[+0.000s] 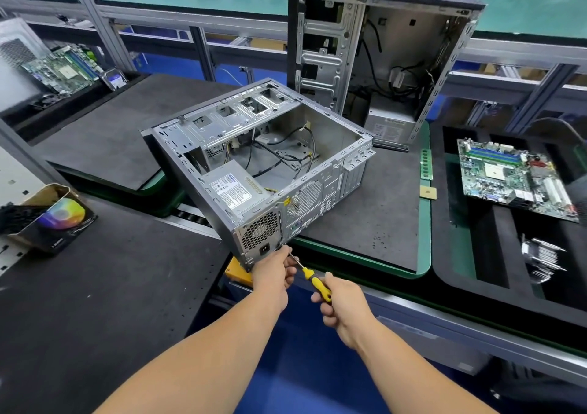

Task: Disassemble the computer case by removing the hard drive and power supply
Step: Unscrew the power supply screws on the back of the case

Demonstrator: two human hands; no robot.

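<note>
An open grey computer case lies on its side on the black mat, its rear panel toward me. The silver power supply with a white label sits in the near corner, its fan grille and socket on the rear face. Black cables trail across the case floor. My left hand holds the case's lower rear corner, fingers by the metal shaft of the screwdriver. My right hand grips the yellow and black handle of the screwdriver, whose tip meets the rear panel beside the power supply.
A second, upright open case stands behind, with a power supply at its bottom. A motherboard and a heatsink lie in black foam trays on the right. Another motherboard is far left. A colourful box sits near left.
</note>
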